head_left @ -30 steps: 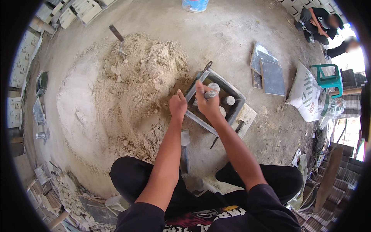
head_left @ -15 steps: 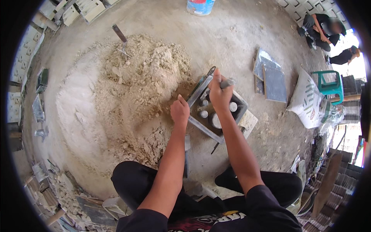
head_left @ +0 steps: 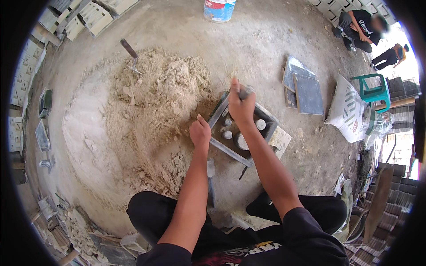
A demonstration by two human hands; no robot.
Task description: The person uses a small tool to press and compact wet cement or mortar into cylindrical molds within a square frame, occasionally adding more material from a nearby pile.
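In front of me a square metal mould [head_left: 235, 154] lies on the ground, with several round grey posts rising inside it. Over its far part, my right hand [head_left: 242, 109] is closed around a stubby grey rod-like piece [head_left: 246, 91]; the piece's lower end is hidden by the fist. Against the mould's left corner rests my left hand [head_left: 200, 131], fingers curled and thumb up; whatever is inside that grip is hidden. A pale board [head_left: 281, 141] shows from under the mould's right side.
A sandy heap [head_left: 164, 88] with a trowel [head_left: 130, 49] stuck in it spreads to the left. Flat dark plates [head_left: 309, 94], a white sack [head_left: 348, 108] and a green stool [head_left: 373, 91] stand right. A bucket [head_left: 219, 10] is ahead; a person [head_left: 361, 29] sits far right.
The view has shifted slightly, moving the surroundings down and left. My right fist has turned a little over the mould, still around the grey piece. My left hand stays at the mould's corner.
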